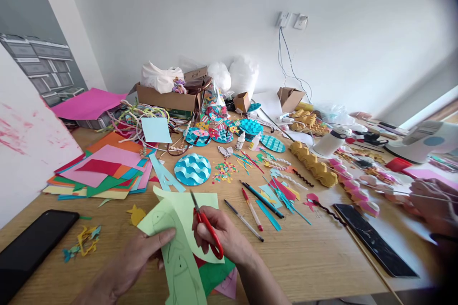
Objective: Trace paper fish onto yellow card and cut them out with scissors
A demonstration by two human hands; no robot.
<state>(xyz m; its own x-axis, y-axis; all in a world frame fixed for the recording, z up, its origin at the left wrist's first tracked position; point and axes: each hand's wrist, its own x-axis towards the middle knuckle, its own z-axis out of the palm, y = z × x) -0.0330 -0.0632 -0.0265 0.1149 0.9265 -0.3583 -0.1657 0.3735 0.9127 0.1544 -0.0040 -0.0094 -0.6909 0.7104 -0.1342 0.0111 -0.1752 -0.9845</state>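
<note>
My left hand (141,252) pinches a sheet of light green paper (181,271) with its thumb on top. Pencil outlines that look like fish run down the sheet, and a cut parts it from another green piece (205,200) on the right. Red-handled scissors (209,228) sit in my right hand (218,233), their blades pointing up and away, close to the green paper. Beneath the paper lie dark green (216,274) and pink scraps (229,286). A yellow fish cutout (136,215) rests just left of the sheet.
Pens (246,219) lie to the right of the paper. Coloured sheets (107,157) are piled at left, near a black phone (36,243). Wave-patterned blue discs (192,169) and confetti (224,171) are farther back. Another person's hand (434,200) is at the right edge, by a dark phone (374,238).
</note>
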